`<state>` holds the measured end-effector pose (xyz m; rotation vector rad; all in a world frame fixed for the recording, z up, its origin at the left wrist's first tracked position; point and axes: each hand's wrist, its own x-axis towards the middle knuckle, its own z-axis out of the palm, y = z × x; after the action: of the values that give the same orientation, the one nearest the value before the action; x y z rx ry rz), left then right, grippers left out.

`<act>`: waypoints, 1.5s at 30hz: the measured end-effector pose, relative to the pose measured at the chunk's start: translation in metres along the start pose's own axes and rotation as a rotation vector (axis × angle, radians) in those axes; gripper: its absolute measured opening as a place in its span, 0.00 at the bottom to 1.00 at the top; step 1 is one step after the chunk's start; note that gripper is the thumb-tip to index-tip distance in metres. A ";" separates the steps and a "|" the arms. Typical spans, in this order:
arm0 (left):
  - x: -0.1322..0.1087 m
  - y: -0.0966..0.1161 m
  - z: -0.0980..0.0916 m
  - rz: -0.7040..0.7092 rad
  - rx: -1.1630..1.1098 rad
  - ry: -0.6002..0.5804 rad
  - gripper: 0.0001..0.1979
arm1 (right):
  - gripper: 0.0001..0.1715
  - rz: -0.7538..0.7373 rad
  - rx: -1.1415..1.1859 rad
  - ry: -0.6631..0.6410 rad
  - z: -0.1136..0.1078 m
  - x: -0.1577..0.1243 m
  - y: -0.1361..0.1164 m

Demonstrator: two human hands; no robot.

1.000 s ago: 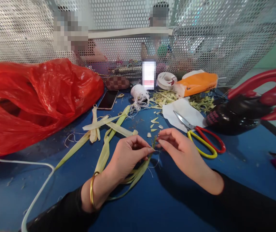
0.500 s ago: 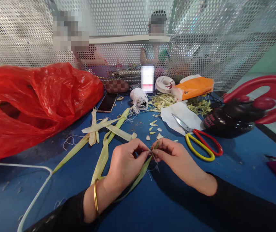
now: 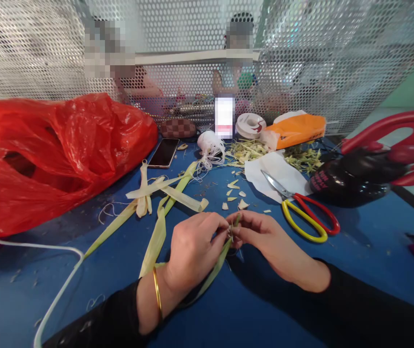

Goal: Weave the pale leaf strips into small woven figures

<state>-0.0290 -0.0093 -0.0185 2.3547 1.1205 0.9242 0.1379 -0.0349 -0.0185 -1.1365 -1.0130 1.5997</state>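
At the front of the blue table, my left hand (image 3: 195, 249) and my right hand (image 3: 272, 246) meet with fingertips nearly touching. A green corn husk strip (image 3: 214, 274) runs from below my left wrist up to the pinched fingers of my right hand, and its tip pokes up there. Thin thread (image 3: 231, 233) crosses the strip between the two hands, and my left thumb and forefinger close on it. Loose thread ends dangle below. Beyond my left hand lie more pale husk strips (image 3: 154, 237), some crossed over each other. How the thread passes around the strip is hidden.
Open scissors (image 3: 304, 215) lie on white paper (image 3: 264, 179) at the right, beside a dark bottle (image 3: 351, 179). A white thread ball (image 3: 210, 145), ribbon spool (image 3: 250, 126) and phone (image 3: 164, 153) sit behind. A red bag (image 3: 65, 159) fills the left; a white cable (image 3: 60, 290) crosses there.
My left hand has rotated slightly, its fingertips shifting right toward my right hand at the thread. The whole view has moved a little; my right hand keeps its pinch.
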 end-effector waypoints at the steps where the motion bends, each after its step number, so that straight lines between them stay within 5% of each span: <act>1: 0.000 0.000 0.000 0.025 0.011 0.004 0.07 | 0.11 0.005 -0.003 -0.008 0.000 0.000 -0.001; 11: -0.001 0.004 -0.003 0.074 0.042 -0.029 0.09 | 0.08 0.006 -0.062 0.021 -0.001 -0.001 0.000; 21: 0.000 0.003 0.002 -0.098 -0.105 -0.029 0.06 | 0.09 -0.121 -0.134 0.075 -0.005 0.000 -0.005; 31: 0.002 0.008 0.001 -0.182 -0.185 -0.085 0.07 | 0.07 -0.093 -0.112 0.054 -0.012 -0.002 -0.002; 40: 0.007 0.003 0.003 -0.490 -0.400 -0.123 0.05 | 0.09 -0.508 -0.595 0.115 -0.013 -0.008 -0.010; 45: 0.009 -0.004 0.007 -0.598 -0.546 -0.107 0.08 | 0.08 -0.605 -0.685 0.145 -0.013 -0.009 -0.008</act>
<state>-0.0225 -0.0002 -0.0223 1.4914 1.2319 0.7448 0.1538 -0.0398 -0.0121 -1.1907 -1.6754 0.6875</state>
